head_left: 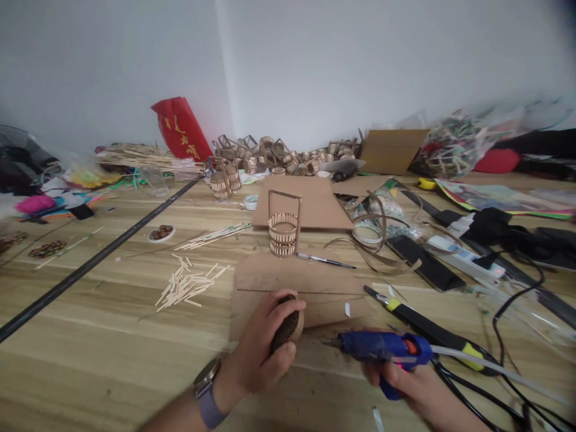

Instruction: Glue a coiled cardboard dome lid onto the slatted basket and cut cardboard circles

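Observation:
My left hand, with a watch at the wrist, is closed around a small dark brown round piece with a lighter side; its exact kind is unclear. In my right hand is a blue hot glue gun, a pale glue stick trailing from its back. The gun's nozzle points left toward the brown piece, apart from it. Below both hands lies a brown cardboard sheet. Just beyond stands a small slatted basket with a tall square handle. Short wooden sticks lie scattered to the left.
A utility knife, a phone and a power strip lie at right among cables. A black rod crosses the left side. Several finished baskets are piled by the wall. A white dish holds brown beads.

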Action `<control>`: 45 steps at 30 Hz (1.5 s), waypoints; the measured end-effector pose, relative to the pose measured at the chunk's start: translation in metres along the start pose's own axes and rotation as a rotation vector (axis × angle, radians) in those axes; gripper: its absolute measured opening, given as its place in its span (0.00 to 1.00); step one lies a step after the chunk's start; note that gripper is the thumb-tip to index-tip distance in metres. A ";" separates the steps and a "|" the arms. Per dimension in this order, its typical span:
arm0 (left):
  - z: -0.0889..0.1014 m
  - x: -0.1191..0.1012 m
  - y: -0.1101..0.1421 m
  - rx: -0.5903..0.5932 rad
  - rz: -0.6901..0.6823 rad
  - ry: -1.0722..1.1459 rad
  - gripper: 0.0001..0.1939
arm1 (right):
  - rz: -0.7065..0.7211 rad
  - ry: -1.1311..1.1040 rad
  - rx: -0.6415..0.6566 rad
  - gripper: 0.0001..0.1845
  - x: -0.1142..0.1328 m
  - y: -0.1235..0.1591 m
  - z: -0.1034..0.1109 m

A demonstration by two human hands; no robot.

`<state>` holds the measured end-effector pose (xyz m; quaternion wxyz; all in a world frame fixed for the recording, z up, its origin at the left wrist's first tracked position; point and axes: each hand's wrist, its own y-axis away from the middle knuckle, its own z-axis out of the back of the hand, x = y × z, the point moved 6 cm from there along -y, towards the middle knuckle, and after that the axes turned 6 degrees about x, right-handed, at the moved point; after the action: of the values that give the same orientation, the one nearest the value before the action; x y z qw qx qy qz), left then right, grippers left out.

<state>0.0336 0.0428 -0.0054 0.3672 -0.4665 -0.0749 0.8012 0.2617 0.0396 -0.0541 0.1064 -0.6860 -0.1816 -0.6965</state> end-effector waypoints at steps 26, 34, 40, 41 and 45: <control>-0.043 0.004 0.000 0.469 0.216 0.074 0.30 | -0.056 -0.385 -0.234 0.31 -0.001 -0.028 0.020; -0.039 0.017 -0.014 0.366 0.235 -0.195 0.26 | -0.041 -0.405 -0.349 0.30 0.003 -0.036 0.032; -0.059 0.009 0.003 0.543 0.005 -0.499 0.40 | -0.073 -0.421 -0.347 0.29 -0.006 -0.036 0.035; -0.056 0.005 0.003 0.524 -0.032 -0.524 0.43 | -0.084 -0.436 -0.355 0.28 -0.007 -0.036 0.035; -0.026 -0.015 -0.009 0.289 -0.027 -0.625 0.41 | -0.089 -0.553 -0.397 0.27 -0.006 -0.036 0.037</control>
<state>0.0633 0.0338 -0.0050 0.3993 -0.1405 -0.0755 0.9028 0.2814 0.0864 -0.0645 -0.1129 -0.8476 -0.0939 -0.5099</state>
